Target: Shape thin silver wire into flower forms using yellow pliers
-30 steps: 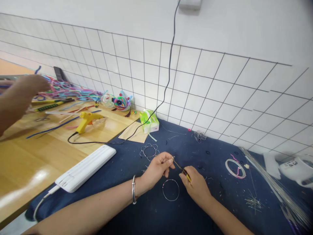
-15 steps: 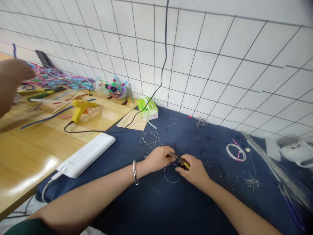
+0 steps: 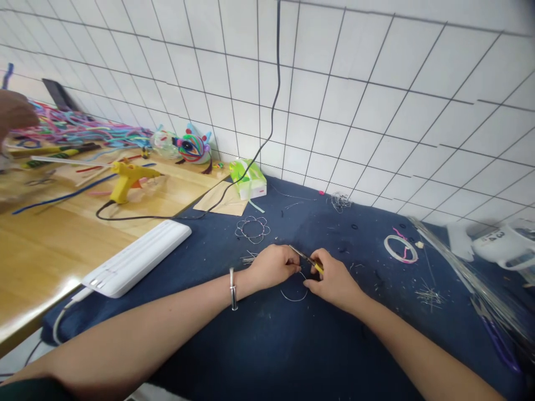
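Observation:
My left hand [image 3: 273, 266], with a silver bangle [image 3: 233, 288] at its wrist, pinches a thin wire ring [image 3: 293, 299] whose loop hangs below the fingers. Part of the ring is hidden behind the hand. My right hand [image 3: 334, 278] is closed around yellow-handled pliers [image 3: 312, 262], and their dark jaws reach to the fingertips of my left hand. Whether the jaws grip the wire I cannot tell. Just beyond my left hand lies a flower-shaped wire piece [image 3: 253, 229] with small beads. Short wire pieces [image 3: 249, 258] lie beside that hand.
A white power bank [image 3: 137, 256] and a yellow glue gun [image 3: 127, 179] with its cord are on the left. Another person's hand [image 3: 16, 111] is at the far left. To the right are a ribbon roll [image 3: 400, 249], purple-handled pliers [image 3: 497, 340] and long wires [image 3: 468, 278].
The wire ring has turned and drawn up, with less of its loop showing. The pliers stay at my left fingertips. At the far left, the other person's arm has moved back towards the edge.

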`<control>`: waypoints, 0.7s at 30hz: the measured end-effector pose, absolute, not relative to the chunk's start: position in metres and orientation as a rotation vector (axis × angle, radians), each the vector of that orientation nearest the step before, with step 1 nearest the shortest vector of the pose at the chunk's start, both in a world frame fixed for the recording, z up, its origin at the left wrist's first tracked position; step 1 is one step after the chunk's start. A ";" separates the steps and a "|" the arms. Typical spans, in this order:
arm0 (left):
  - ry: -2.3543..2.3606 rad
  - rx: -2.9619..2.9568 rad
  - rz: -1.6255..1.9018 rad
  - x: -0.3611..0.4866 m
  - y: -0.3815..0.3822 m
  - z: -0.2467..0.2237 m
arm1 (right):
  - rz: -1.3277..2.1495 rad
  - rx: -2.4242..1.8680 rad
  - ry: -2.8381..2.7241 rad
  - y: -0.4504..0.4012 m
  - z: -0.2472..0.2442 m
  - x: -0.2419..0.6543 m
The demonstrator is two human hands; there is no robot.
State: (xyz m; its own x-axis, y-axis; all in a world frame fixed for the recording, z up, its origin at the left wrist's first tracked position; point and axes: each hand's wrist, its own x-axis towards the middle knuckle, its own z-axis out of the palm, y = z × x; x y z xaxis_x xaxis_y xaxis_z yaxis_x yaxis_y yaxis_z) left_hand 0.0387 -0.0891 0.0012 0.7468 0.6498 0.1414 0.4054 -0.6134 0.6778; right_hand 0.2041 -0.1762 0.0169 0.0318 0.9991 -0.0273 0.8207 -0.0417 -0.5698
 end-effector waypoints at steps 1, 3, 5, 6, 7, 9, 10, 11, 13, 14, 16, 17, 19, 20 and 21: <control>0.786 2.312 0.503 0.039 -0.089 0.001 | 0.602 -1.931 -1.838 -0.177 0.017 0.204; 0.768 2.326 0.502 0.039 -0.089 0.000 | 0.580 -1.955 -1.832 -0.178 0.016 0.202; 0.754 2.334 0.484 0.038 -0.088 0.000 | 0.546 -1.969 -1.830 -0.179 0.014 0.200; 0.752 2.336 0.469 0.038 -0.088 0.000 | 0.529 -1.974 -1.829 -0.180 0.013 0.199; 0.755 2.336 0.453 0.038 -0.088 -0.001 | 0.514 -1.979 -1.826 -0.180 0.012 0.199; 0.770 2.339 0.435 0.038 -0.088 -0.002 | 0.493 -1.990 -1.817 -0.181 0.011 0.198; 0.774 2.344 0.436 0.038 -0.088 -0.002 | 0.485 -1.994 -1.812 -0.181 0.010 0.198; 0.775 2.351 0.442 0.038 -0.088 -0.003 | 0.480 -1.996 -1.810 -0.181 0.009 0.198; 0.771 2.363 0.457 0.039 -0.089 -0.003 | 0.474 -1.994 -1.812 -0.182 0.008 0.198; 0.767 2.368 0.461 0.039 -0.090 -0.003 | 0.471 -1.993 -1.814 -0.182 0.008 0.198; 0.748 2.385 0.460 0.038 -0.090 -0.003 | 0.460 -1.993 -1.816 -0.182 0.006 0.198; 0.731 2.397 0.459 0.038 -0.091 -0.003 | 0.454 -1.990 -1.818 -0.182 0.005 0.198; 0.691 2.423 0.464 0.038 -0.091 -0.004 | 0.438 -1.977 -1.825 -0.183 0.004 0.199; 0.674 2.433 0.471 0.039 -0.091 -0.004 | 0.432 -1.967 -1.832 -0.183 0.004 0.199; 0.662 2.441 0.478 0.039 -0.092 -0.004 | 0.430 -1.957 -1.838 -0.183 0.003 0.199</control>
